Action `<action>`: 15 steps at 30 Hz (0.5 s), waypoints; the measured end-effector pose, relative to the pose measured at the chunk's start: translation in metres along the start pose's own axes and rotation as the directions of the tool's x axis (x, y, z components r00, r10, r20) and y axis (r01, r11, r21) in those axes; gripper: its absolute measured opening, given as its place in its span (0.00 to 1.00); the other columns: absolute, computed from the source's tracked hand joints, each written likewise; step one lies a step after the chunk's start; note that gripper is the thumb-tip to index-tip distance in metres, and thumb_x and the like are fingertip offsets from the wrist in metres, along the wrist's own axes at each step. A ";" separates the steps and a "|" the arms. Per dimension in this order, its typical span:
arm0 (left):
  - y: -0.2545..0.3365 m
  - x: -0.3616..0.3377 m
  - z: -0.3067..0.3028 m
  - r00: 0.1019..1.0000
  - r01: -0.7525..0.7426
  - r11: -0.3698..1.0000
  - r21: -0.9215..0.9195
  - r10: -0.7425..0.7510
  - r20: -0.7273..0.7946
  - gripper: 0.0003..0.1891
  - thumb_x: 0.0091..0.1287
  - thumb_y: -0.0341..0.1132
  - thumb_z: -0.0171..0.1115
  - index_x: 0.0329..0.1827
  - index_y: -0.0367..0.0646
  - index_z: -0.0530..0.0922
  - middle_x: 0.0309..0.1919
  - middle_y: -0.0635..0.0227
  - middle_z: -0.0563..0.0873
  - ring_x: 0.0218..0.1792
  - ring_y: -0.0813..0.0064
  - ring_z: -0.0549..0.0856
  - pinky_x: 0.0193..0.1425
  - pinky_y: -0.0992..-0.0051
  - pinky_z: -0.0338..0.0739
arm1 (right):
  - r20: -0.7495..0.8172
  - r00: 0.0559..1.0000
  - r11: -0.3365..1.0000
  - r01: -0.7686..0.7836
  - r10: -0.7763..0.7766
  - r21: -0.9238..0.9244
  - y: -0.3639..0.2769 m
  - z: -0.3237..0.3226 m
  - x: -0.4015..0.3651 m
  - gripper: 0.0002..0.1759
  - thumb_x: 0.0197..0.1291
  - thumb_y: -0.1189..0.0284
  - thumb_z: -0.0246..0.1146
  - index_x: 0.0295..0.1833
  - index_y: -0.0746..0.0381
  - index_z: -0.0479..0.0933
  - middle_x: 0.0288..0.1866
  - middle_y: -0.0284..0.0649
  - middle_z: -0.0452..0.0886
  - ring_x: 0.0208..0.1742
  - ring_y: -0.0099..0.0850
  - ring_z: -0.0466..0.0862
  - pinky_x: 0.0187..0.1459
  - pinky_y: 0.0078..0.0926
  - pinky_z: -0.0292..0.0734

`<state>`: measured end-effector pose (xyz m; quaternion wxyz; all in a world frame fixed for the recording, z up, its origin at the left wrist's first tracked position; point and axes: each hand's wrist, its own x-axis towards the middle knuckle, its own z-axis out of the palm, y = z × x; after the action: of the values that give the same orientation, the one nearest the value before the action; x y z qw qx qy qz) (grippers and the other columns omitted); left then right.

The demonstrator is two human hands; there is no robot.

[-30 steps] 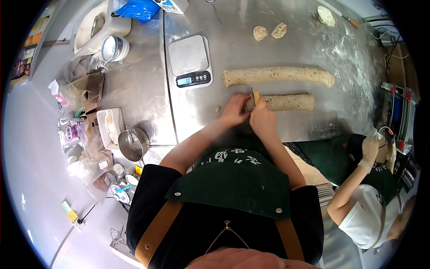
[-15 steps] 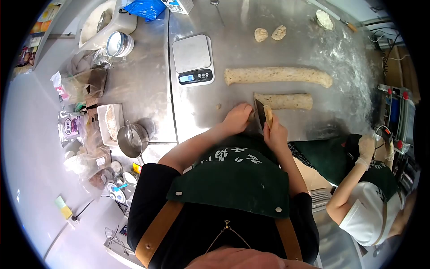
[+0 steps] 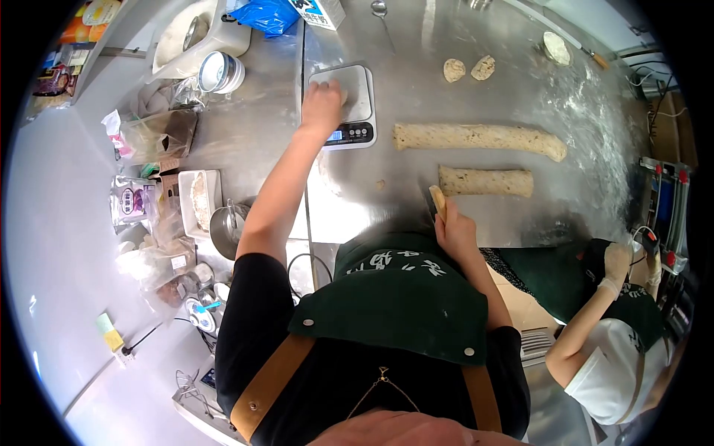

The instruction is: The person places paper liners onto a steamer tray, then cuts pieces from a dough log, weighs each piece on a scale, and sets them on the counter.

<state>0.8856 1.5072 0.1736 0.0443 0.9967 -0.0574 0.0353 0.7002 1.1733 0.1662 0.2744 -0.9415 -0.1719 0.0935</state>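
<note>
My left hand [image 3: 323, 105] is over the plate of the white kitchen scale [image 3: 360, 93], its fingers closed around a small piece of dough [image 3: 343, 97] that shows only at its edge. Wrapped round the wooden handle of a cutter [image 3: 439, 202] is my right hand [image 3: 455, 227], near the front edge of the steel table. The cutter's blade is mostly hidden. Just beyond it lies a short dough log [image 3: 487, 182], with a longer dough log [image 3: 480, 138] behind. Two dough pieces [image 3: 454, 70] [image 3: 483, 68] sit farther back.
A metal pot [image 3: 225, 232], a tray [image 3: 211, 202] and stacked bowls [image 3: 221, 73] stand at left. A spoon [image 3: 380, 10] and a bowl of flour [image 3: 555, 48] lie at the back. At right is a co-worker's gloved hand [image 3: 616, 264].
My left hand has moved from beside the cutter, forward and left to the scale. My right hand has stayed on the cutter, which is now apart from the short log's end.
</note>
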 end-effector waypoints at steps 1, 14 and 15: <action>-0.005 0.010 0.008 1.000 -0.023 0.999 0.034 0.022 0.018 0.15 0.50 0.24 0.63 0.43 0.41 0.75 0.37 0.53 0.84 0.46 0.52 0.80 0.50 0.61 0.76 | 0.013 1.000 1.000 0.007 -0.007 -0.005 -0.002 -0.001 0.001 0.25 0.58 0.71 0.60 0.60 0.67 0.66 0.27 0.48 0.81 0.23 0.46 0.81 0.25 0.40 0.76; 0.037 -0.076 0.033 0.959 -0.227 0.873 -0.432 0.125 -0.253 0.16 0.52 0.28 0.65 0.46 0.39 0.77 0.39 0.55 0.81 0.42 0.53 0.80 0.49 0.61 0.76 | 0.170 0.979 0.992 -0.101 0.113 -0.077 -0.003 0.000 0.014 0.27 0.60 0.70 0.58 0.64 0.67 0.62 0.30 0.50 0.82 0.26 0.47 0.82 0.28 0.42 0.78; 0.048 -0.094 0.039 0.984 -0.180 0.883 -0.433 0.166 -0.070 0.15 0.54 0.30 0.65 0.46 0.41 0.78 0.41 0.57 0.80 0.44 0.55 0.80 0.49 0.61 0.76 | 0.164 0.981 0.992 -0.096 0.108 -0.081 -0.001 0.000 0.015 0.27 0.60 0.70 0.58 0.63 0.67 0.62 0.30 0.50 0.82 0.26 0.47 0.82 0.28 0.43 0.78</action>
<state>0.7888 1.4662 0.1322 0.2648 0.9514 -0.1519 0.0407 0.7132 1.1801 0.1655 0.2195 -0.9472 -0.1490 0.1801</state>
